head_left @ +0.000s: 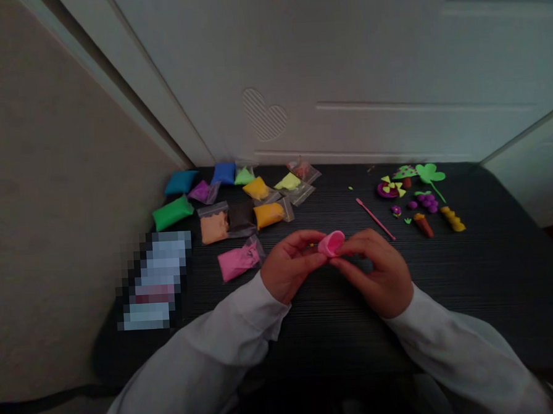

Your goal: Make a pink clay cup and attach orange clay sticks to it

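Observation:
Between my two hands is a small pink clay piece (331, 244), shaped like a hollow cup or slipper with its opening facing up and to the right. My left hand (291, 265) pinches its left side between thumb and fingers. On the other side, my right hand (377, 269) grips the right edge with thumb and forefinger. The piece is held above the dark table (320, 340). Left of my left hand lies a clear bag of pink clay (237, 260). A thin pink modelling stick (375, 219) rests beyond my right hand.
Several bags of coloured clay, among them a green bag (172, 213) and an orange bag (268, 215), lie at the back left. A blurred-out phone-like slab (157, 281) is at the left. Small clay figures, including a green clover (430, 173) and purple grapes (427, 203), lie back right.

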`<state>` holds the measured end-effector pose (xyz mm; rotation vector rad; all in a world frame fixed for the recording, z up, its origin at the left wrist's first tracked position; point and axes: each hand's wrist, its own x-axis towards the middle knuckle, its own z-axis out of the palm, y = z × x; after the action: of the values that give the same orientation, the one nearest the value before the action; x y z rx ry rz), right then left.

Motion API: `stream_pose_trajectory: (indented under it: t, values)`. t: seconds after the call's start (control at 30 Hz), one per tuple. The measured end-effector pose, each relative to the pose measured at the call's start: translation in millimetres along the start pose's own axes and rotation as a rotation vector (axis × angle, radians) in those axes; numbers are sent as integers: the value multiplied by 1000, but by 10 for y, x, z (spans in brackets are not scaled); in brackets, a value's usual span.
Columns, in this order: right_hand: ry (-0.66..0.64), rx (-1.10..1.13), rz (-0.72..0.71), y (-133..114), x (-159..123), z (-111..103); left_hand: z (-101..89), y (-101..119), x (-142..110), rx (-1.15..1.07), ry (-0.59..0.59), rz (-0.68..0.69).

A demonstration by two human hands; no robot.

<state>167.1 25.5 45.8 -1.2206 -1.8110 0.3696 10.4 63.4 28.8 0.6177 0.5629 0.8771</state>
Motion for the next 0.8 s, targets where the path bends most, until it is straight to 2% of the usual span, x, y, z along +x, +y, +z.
stream_pose_trajectory:
  t: [0.43, 0.63, 0.8]
  values:
    - [-14, -36, -23, -14, -17, -39, 36, 33, -19, -20, -57, -24]
    - [-31, -50, -56, -17, -28, -40, 28, 18, -20, -12, -25, -41]
    - [-39, -39, -47, -41, -29, -65, 23, 6, -20, -7, -47, -25]
